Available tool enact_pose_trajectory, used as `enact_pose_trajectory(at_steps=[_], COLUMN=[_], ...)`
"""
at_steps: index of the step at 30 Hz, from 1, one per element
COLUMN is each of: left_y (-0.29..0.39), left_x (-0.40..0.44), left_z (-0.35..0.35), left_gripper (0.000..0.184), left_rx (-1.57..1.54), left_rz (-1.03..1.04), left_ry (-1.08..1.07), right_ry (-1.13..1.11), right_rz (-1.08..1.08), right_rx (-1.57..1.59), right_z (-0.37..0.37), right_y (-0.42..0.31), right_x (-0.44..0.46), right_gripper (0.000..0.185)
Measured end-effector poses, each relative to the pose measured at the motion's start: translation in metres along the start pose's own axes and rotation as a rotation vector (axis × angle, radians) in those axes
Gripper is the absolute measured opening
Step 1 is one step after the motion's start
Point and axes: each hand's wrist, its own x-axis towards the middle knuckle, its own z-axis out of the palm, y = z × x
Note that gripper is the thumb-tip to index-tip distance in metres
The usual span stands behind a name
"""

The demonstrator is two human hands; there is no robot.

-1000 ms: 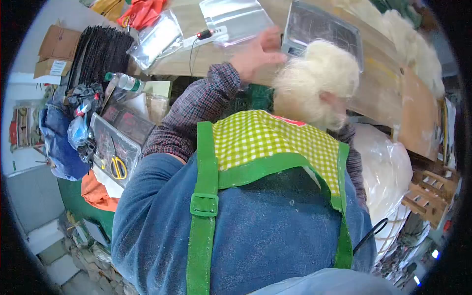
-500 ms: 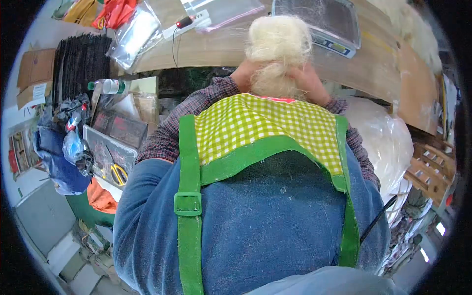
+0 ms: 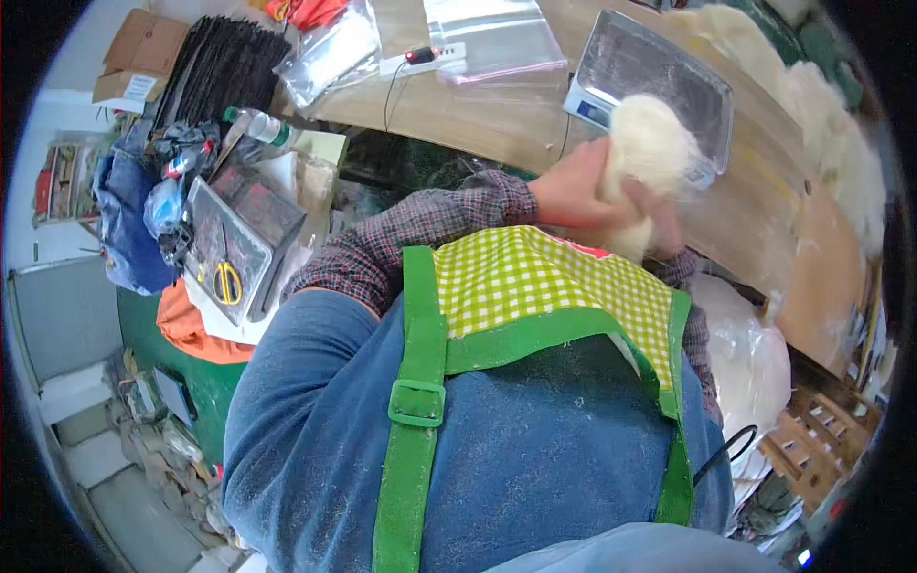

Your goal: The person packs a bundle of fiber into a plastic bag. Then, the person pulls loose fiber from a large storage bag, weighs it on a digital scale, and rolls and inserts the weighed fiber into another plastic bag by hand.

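A pale cream bundle of fibre [image 3: 652,143] stands up between my two hands above the near edge of the wooden table. My left hand [image 3: 575,189] is wrapped round its lower left side, fingers pressed into it. On the other side, my right hand [image 3: 657,215] grips the same bundle, somewhat blurred by motion. A short tail of fibre shows below the hands, by the chequered apron [image 3: 554,277]. Just behind the bundle is a scale [image 3: 659,81] with a grey metal pan, partly covered by it.
Clear plastic bags [image 3: 497,43] and a power strip [image 3: 420,59] lie at the table's back. More cream fibre [image 3: 831,134] is heaped along the right. Yellow-handled scissors [image 3: 227,277] rest on a tray at left, near a plastic bottle [image 3: 263,127]. A cardboard sheet [image 3: 823,277] stands at right.
The view has turned, shifting the surroundings. Both hands have moved rightward with the fibre bundle, which is now in front of the scale and looks more compact.
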Motion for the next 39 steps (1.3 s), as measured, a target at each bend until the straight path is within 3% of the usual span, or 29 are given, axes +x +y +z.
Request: enact_pose_trajectory(at_steps=[1,2,5,7,11,13,14,18,26,30,33,39], left_y=[0.004,0.005,-0.010,-0.064,-0.187,-0.226,-0.241,-0.284,-0.276,-0.286,-0.296,-0.319], left_x=[0.001,0.000,0.002,0.000,0.011,0.032,0.045,0.097,0.118,0.110,0.106,0.104], left_z=[0.005,0.006,-0.031,-0.056,-0.117,-0.132,-0.138,-0.147,-0.144,-0.147,-0.145,-0.150], left_gripper=[0.049,0.049,0.044,0.034,0.024,0.024,0.024,0.021,0.022,0.019,0.015,0.011], left_rx=[-0.241,-0.245,-0.646,-0.353,0.628,0.715,0.704,0.896,0.990,1.099,1.190,1.173], left_rz=[-0.018,-0.026,-0.482,-0.659,-0.567,-0.433,-0.422,-0.241,-0.382,-0.157,-0.016,0.032], left_ry=[0.037,0.042,-0.222,-0.254,-0.048,0.159,0.141,-0.005,-0.353,-0.423,-0.309,-0.262], right_ry=[0.055,0.111,0.252,0.148,0.239,0.313,0.356,0.498,0.650,0.619,0.630,0.717], right_rz=[-0.030,-0.057,0.073,0.167,0.123,0.092,0.079,0.049,0.134,0.107,0.085,0.049], right_rx=[0.022,0.044,0.131,0.484,0.428,0.386,0.365,0.218,0.220,0.117,0.109,0.207], right_z=[-0.009,-0.020,-0.079,-0.115,-0.093,-0.074,-0.064,-0.040,0.013,0.009,0.033,0.069], right_y=[-0.015,-0.028,-0.043,-0.041,-0.041,-0.042,-0.042,-0.027,-0.028,-0.010,-0.019,-0.046], right_x=[-0.012,-0.024,-0.047,-0.062,-0.076,-0.079,-0.079,-0.071,-0.041,-0.029,-0.021,-0.012], right_gripper=[0.044,0.043,0.046,0.048,0.047,0.047,0.047,0.044,0.038,0.044,0.046,0.046])
